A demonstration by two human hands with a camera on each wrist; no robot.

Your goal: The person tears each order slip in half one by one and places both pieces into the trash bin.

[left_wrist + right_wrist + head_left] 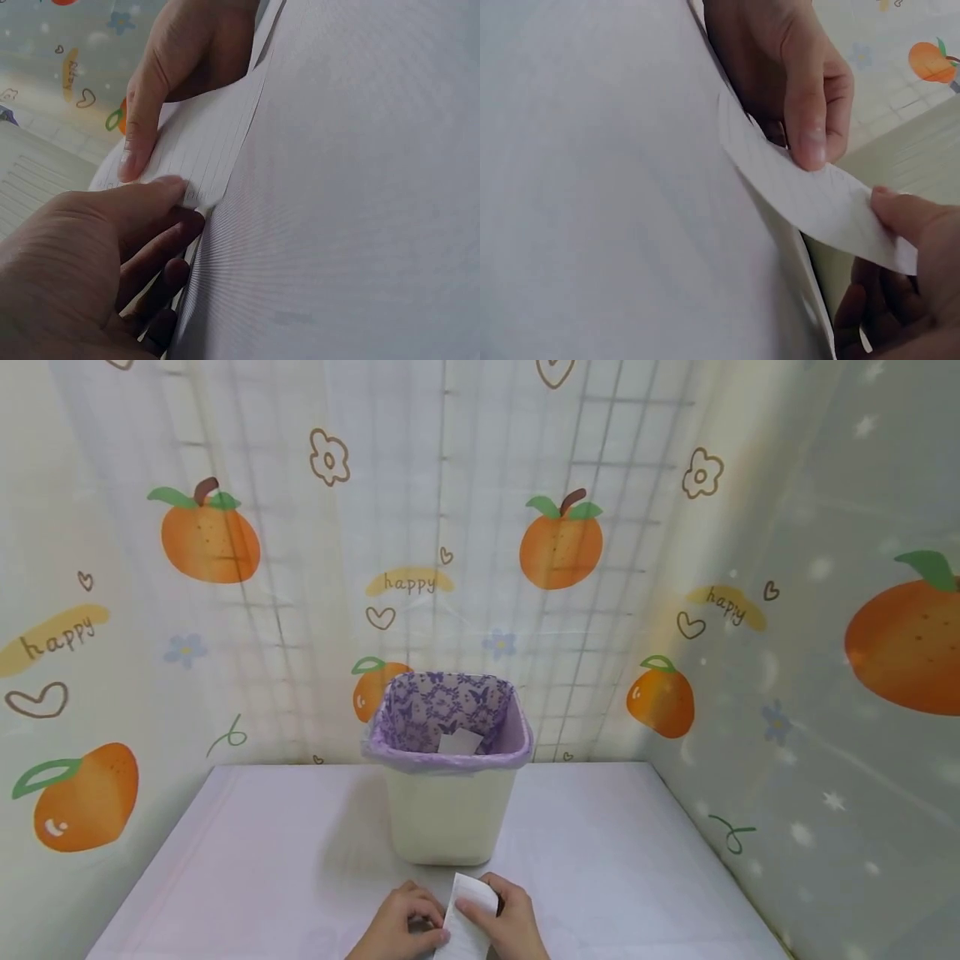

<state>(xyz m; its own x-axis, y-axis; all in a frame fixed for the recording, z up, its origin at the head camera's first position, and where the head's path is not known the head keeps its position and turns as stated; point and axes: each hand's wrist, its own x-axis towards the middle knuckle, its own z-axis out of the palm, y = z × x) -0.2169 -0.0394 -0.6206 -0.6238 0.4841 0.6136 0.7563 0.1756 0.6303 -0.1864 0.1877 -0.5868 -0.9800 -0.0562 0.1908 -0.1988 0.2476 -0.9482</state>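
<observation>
A strip of white lined paper [471, 935] is held between the two hands, low in the head view. My left hand [402, 922] pinches its left edge, thumb on top and fingers beneath. On the other side my right hand [513, 920] grips the paper, its thumb lying over the lined face. In the right wrist view the paper [810, 196] bends in a curve from one thumb to the other. The left wrist view shows the ruled lines on the paper [217, 124] and the left thumb pressing one end.
Just beyond the hands stands a cream bin [450, 814] with a purple liner [442, 763] folded over its rim. White paper pieces [460, 742] show inside it. Beneath lies a white table [600, 860], and a curtain printed with oranges [480, 485] hangs behind and beside it.
</observation>
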